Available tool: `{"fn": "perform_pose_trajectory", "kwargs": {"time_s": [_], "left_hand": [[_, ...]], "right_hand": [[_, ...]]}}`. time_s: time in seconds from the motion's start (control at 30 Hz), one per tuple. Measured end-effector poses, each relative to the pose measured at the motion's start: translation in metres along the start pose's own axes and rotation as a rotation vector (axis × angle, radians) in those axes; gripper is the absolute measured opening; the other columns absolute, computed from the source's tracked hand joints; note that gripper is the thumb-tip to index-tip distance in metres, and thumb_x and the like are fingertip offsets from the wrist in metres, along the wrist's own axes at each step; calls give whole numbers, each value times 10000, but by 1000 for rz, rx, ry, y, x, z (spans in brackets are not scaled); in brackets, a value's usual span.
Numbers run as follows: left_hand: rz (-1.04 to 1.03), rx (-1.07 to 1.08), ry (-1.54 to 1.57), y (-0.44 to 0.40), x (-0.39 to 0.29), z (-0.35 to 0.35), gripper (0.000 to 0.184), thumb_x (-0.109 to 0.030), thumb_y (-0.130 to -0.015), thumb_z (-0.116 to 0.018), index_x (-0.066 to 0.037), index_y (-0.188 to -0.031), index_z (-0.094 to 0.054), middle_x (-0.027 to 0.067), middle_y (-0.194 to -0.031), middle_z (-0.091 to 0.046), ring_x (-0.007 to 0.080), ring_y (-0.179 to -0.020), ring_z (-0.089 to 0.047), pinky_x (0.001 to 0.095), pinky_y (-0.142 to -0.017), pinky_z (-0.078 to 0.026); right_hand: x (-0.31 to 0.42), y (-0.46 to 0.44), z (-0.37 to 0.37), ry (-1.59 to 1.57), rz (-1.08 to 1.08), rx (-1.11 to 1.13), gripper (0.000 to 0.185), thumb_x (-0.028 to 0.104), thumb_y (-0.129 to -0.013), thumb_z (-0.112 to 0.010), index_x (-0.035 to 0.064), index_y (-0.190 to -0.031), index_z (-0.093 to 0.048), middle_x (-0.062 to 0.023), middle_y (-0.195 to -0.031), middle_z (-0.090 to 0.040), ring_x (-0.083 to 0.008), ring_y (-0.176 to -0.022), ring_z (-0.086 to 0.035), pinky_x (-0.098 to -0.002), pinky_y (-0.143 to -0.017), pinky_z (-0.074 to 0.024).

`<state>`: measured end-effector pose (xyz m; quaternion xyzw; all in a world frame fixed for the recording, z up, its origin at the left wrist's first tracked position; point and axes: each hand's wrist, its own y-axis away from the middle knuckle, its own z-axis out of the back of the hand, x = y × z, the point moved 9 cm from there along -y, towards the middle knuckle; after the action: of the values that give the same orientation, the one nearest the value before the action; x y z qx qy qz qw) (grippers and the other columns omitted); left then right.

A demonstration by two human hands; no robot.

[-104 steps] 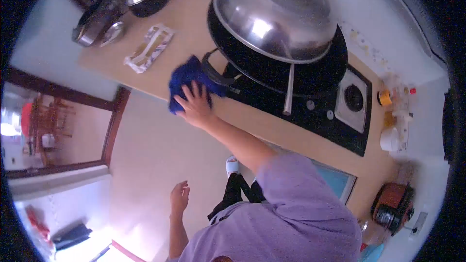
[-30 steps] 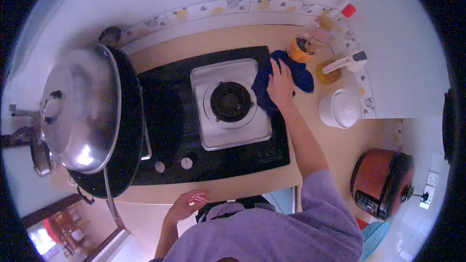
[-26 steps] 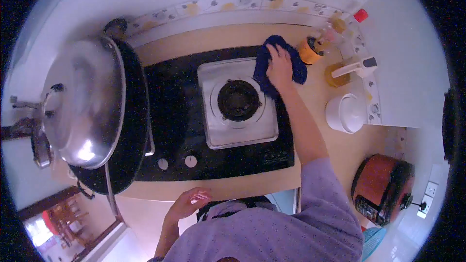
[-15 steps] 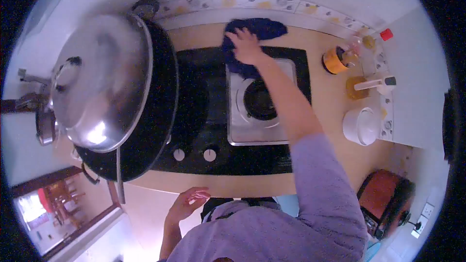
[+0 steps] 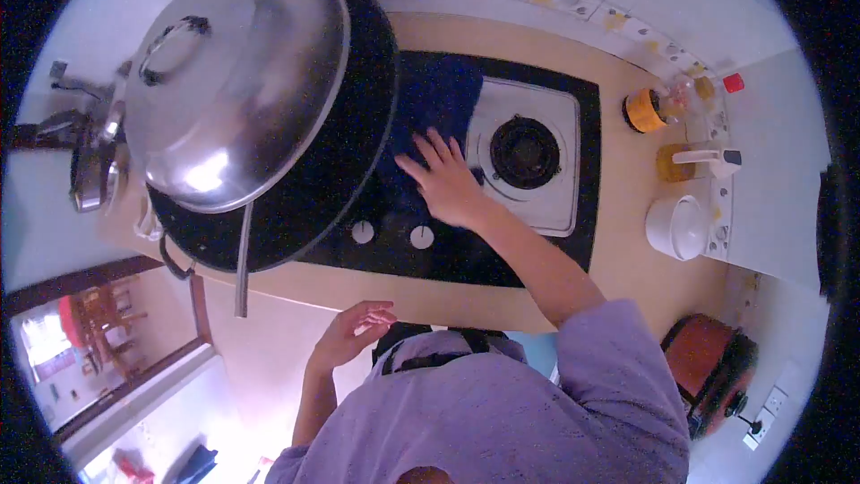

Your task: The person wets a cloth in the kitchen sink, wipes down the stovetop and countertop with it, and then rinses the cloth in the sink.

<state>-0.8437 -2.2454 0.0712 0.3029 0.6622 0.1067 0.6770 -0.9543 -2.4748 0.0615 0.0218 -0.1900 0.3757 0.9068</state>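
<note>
My right hand (image 5: pixel 446 181) lies on a dark blue cloth (image 5: pixel 441 99), fingers spread and pressing it flat. Under the cloth is the black glass top of a gas stove (image 5: pixel 484 271), just left of the steel burner plate (image 5: pixel 557 208) with its black burner (image 5: pixel 525 152). Near the counter's front edge, my left hand (image 5: pixel 352 333) hangs in the air with fingers loosely bent and apart, holding nothing. Close to the left of the cloth stands a big black wok (image 5: pixel 300 215) under a domed steel lid (image 5: pixel 242 81). Two stove knobs (image 5: pixel 422 237) sit in front of the cloth.
A steel handle (image 5: pixel 243 260) juts from the wok past the counter edge. Along the right wall stand an orange-labelled jar (image 5: pixel 643 111), a jug of yellow liquid (image 5: pixel 675 164) and a white container (image 5: pixel 674 227). A red-brown appliance (image 5: pixel 701 354) sits at lower right.
My right hand has drawn the cloth from the counter behind the stove toward me and left, onto the black glass. The view has shifted; my left hand stays near the front edge.
</note>
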Motion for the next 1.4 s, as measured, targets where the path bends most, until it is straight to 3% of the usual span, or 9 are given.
{"fn": "perform_pose_trajectory", "kwargs": {"time_s": [0.17,0.27,0.4,0.53,0.63,0.73,1.03,1.23,1.4], "left_hand": [[0,-85,-45,21,5,25,348,-78,-887,-606,-35,-1226,-535,96,-1044,-653,167,-989,-610,300,-861,-474],[56,-146,-39,38,20,36,348,-75,-888,-604,-37,-1227,-537,95,-1046,-654,168,-989,-612,302,-866,-475],[99,-170,-17,55,31,35,346,-67,-887,-603,-37,-1225,-540,92,-1042,-652,170,-991,-612,302,-878,-475],[45,-103,2,53,40,26,335,-69,-889,-600,-32,-1216,-544,89,-1036,-648,167,-990,-610,297,-877,-476],[-6,-61,-36,43,34,25,332,-75,-886,-603,-29,-1210,-545,90,-1033,-646,165,-981,-612,293,-864,-477],[-44,-68,-22,37,17,29,333,-91,-886,-601,-37,-1210,-548,90,-1025,-645,165,-963,-610,301,-857,-475],[-16,-41,-39,50,27,51,352,-93,-887,-604,-20,-1223,-531,94,-1035,-639,166,-977,-605,301,-873,-473],[-1,-36,-21,67,49,74,356,-76,-885,-605,-13,-1226,-527,96,-1033,-640,162,-975,-604,292,-874,-473],[55,-27,-81,74,44,78,345,-70,-884,-603,-20,-1219,-536,102,-1034,-642,165,-980,-604,291,-876,-472]], "right_hand": [[-2,-1,-3,-40,-42,36,609,121,-777,-635,228,-1340,-428,-178,-1426,-326,-399,-1364,-213,-578,-1088,-192],[-40,-86,-17,91,-139,-40,522,247,-841,-516,161,-1349,-436,-194,-1444,-320,-413,-1375,-170,-604,-1093,-132],[-19,-132,-23,87,-80,-66,509,338,-836,-519,132,-1300,-485,-184,-1419,-355,-411,-1372,-174,-609,-1090,-132],[9,-76,-39,65,146,116,455,249,-809,-571,115,-1242,-530,-186,-1386,-399,-396,-1357,-233,-581,-1100,-154],[20,-19,-5,-76,293,15,473,101,-771,-632,118,-1233,-529,-170,-1343,-438,-366,-1310,-328,-520,-1103,-221],[21,43,12,-41,181,40,470,23,-769,-608,102,-1225,-527,-166,-1339,-434,-356,-1320,-318,-521,-1091,-253],[90,179,-4,-91,-86,62,515,191,-739,-684,85,-1216,-525,-185,-1354,-409,-396,-1320,-299,-544,-1079,-242],[162,114,-47,-189,-101,45,583,314,-749,-690,115,-1264,-503,-198,-1321,-429,-384,-1272,-356,-547,-1030,-290],[232,27,-91,-217,141,-112,558,322,-760,-669,129,-1259,-508,-181,-1299,-463,-361,-1249,-390,-511,-1019,-317]]}}
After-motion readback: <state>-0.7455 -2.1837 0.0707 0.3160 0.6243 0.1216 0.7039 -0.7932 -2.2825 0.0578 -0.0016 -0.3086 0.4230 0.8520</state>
